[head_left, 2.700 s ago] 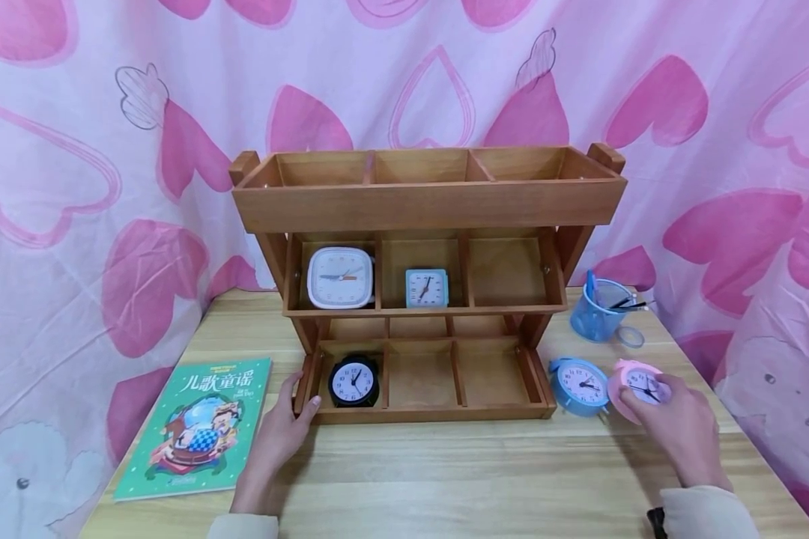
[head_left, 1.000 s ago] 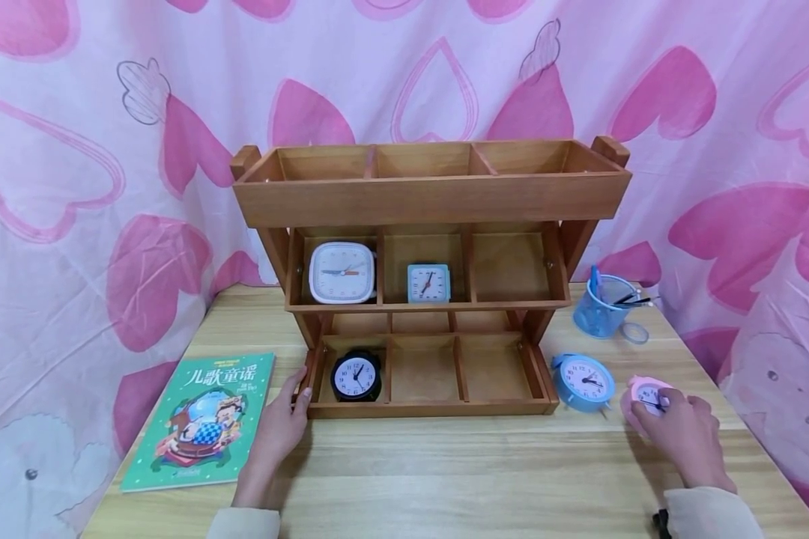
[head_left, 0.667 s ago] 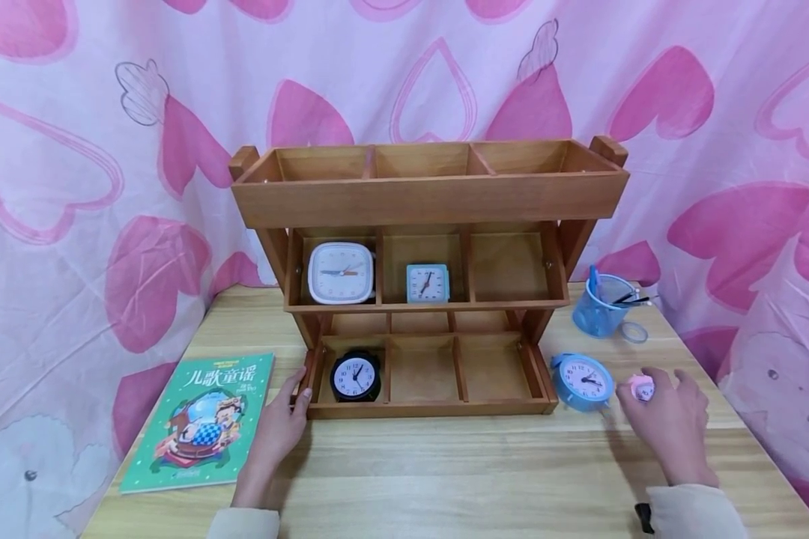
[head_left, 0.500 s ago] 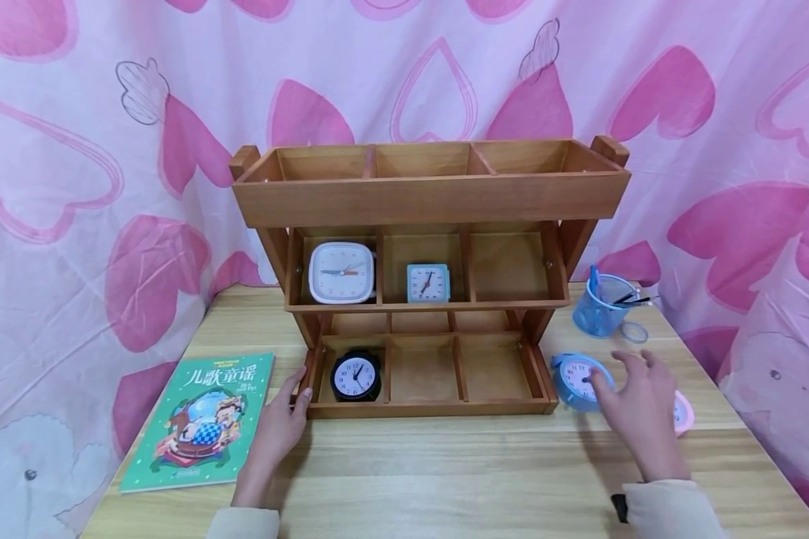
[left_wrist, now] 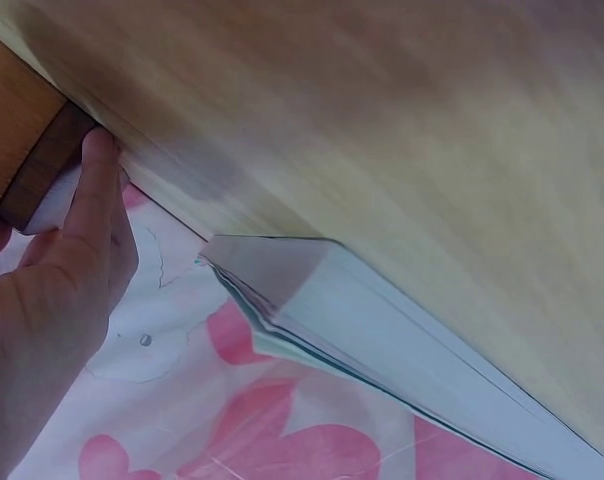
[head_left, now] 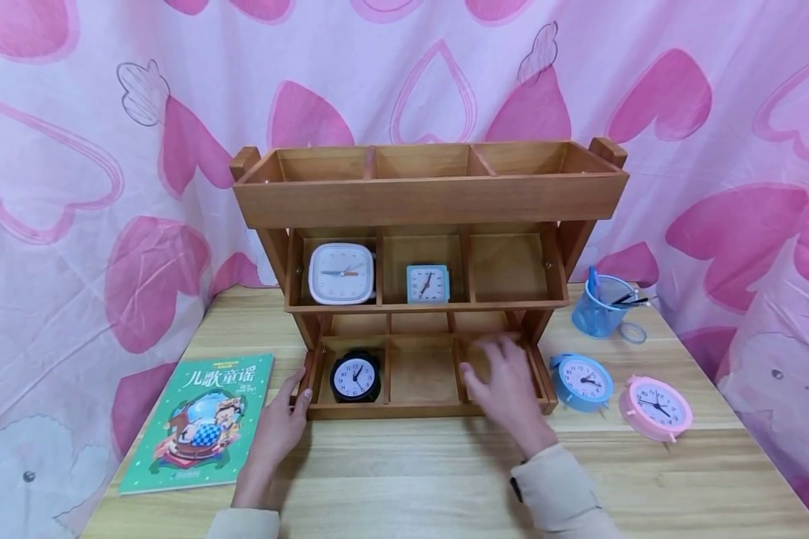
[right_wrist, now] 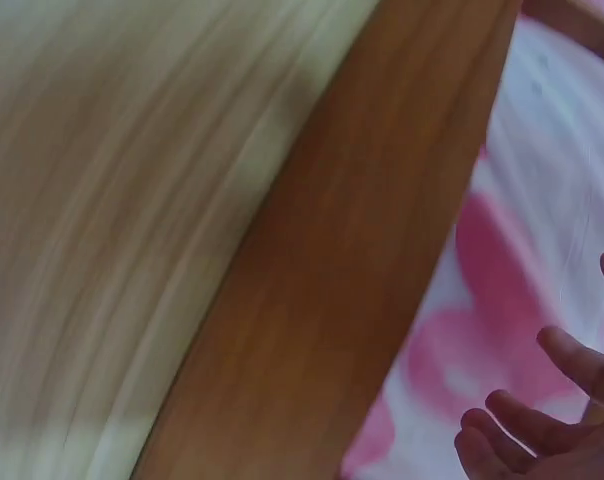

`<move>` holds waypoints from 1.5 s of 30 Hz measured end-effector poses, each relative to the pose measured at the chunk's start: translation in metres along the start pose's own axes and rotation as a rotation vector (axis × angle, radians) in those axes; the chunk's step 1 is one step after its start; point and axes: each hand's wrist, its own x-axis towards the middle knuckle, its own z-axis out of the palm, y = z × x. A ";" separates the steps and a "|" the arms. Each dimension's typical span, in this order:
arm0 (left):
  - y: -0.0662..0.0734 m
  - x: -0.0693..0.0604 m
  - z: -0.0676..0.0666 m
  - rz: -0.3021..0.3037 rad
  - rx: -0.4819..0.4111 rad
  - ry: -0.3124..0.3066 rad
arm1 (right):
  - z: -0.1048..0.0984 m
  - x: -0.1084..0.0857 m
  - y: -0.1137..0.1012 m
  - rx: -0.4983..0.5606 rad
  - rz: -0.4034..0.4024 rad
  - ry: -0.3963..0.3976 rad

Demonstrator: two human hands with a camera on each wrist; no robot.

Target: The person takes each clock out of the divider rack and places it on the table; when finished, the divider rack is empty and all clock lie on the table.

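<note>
A wooden tiered shelf (head_left: 431,202) with divided compartments stands on the table. My left hand (head_left: 279,427) holds its lower left corner, thumb at the front and fingers along the outer side. My right hand (head_left: 508,393), blurred and with fingers spread, holds nothing and is in front of the bottom right compartment. A black alarm clock (head_left: 355,376) sits in the bottom left compartment. The middle tier has a white clock (head_left: 341,274) at left and a small teal square clock (head_left: 428,284) at centre. Right of the shelf lie a blue alarm clock (head_left: 583,382) and a pink alarm clock (head_left: 656,408).
A green children's book (head_left: 198,423) lies left of the shelf. At the back right are a blue mesh pen holder (head_left: 600,311) with pens and a ring-shaped roll (head_left: 633,332). A pink heart-print curtain (head_left: 418,75) hangs behind the table.
My right hand has let go of the pink alarm clock, which now lies slightly farther right and nearer. It has moved left past the blue clock to the shelf. My left hand stays put.
</note>
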 end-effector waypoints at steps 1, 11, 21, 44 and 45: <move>0.000 0.000 0.000 -0.002 -0.001 0.000 | 0.007 0.002 -0.007 0.007 0.007 -0.035; -0.002 -0.001 -0.001 -0.020 -0.013 -0.017 | 0.064 0.014 -0.068 0.063 -0.040 -0.287; 0.000 0.000 -0.004 -0.020 -0.009 -0.020 | 0.098 0.027 -0.099 -0.017 -0.183 -0.388; -0.001 0.000 -0.002 -0.038 -0.029 -0.026 | 0.123 0.033 -0.108 -0.295 -0.180 -0.429; -0.002 0.000 -0.002 -0.037 -0.029 -0.026 | 0.124 0.034 -0.109 -0.295 -0.176 -0.426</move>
